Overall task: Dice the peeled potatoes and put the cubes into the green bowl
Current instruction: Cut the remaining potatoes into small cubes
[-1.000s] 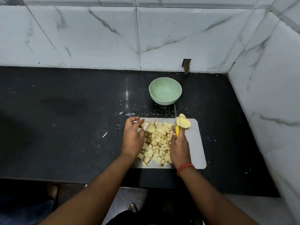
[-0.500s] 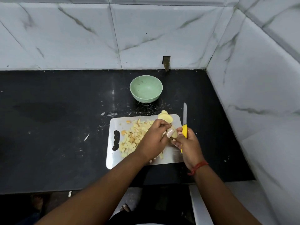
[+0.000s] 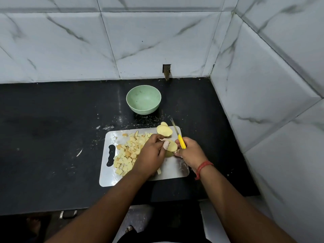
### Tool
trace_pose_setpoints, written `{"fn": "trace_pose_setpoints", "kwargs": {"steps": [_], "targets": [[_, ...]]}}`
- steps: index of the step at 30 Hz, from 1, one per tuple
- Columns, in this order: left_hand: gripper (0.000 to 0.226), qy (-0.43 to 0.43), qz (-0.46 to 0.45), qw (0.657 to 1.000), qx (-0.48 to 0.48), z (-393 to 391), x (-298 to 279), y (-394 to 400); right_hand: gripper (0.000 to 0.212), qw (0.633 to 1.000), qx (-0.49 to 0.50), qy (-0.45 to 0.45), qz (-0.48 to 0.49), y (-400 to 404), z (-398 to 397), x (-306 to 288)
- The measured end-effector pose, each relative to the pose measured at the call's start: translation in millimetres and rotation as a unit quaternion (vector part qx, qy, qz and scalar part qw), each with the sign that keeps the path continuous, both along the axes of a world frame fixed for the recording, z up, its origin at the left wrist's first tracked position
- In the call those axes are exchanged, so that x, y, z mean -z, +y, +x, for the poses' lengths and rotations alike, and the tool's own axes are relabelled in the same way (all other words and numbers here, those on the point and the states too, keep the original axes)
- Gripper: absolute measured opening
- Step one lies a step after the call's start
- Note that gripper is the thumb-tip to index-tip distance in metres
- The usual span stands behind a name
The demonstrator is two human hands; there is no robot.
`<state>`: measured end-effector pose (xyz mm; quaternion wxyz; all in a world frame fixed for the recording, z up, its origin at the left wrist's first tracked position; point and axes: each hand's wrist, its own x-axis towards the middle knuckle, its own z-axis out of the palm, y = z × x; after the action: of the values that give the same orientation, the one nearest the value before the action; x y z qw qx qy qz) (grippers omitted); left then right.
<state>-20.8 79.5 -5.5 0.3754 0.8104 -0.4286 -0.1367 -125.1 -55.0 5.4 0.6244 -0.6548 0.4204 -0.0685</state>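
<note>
since half a second ago my left hand (image 3: 151, 153) has stayed over the potato piece (image 3: 172, 146) while the knife (image 3: 177, 133) tipped leftward toward it. left fingers (image 3: 165, 144) curl on that piece, pinning it on the cutting board (image 3: 172, 170); it lies just right of them, between both hands. right hand (image 3: 190, 151) grips the yellow handle, blade pointing away over the board's far edge. other slices (image 3: 164, 130) sit just beyond. cubes (image 3: 128, 151) are heaped left; the green bowl (image 3: 143, 99) waits beyond on the counter (image 3: 52, 137).

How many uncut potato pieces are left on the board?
3: two slices stacked at the cutting board's far edge, one piece under the left hand. Others may be hidden.
</note>
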Motion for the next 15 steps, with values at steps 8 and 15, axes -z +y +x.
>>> {"fn": "trace_pose_setpoints", "kwargs": {"steps": [8,15], "targets": [[0.037,-0.028,-0.055,0.993,-0.103,19.7,-18.4,2.2,0.029,0.997,-0.030,-0.054,0.050,20.8,18.6,-2.6],[0.040,0.048,-0.067,0.994,-0.076,-1.8,-15.7,-3.4,0.020,0.982,0.110,-0.110,0.110,8.6,16.1,0.9]]}}
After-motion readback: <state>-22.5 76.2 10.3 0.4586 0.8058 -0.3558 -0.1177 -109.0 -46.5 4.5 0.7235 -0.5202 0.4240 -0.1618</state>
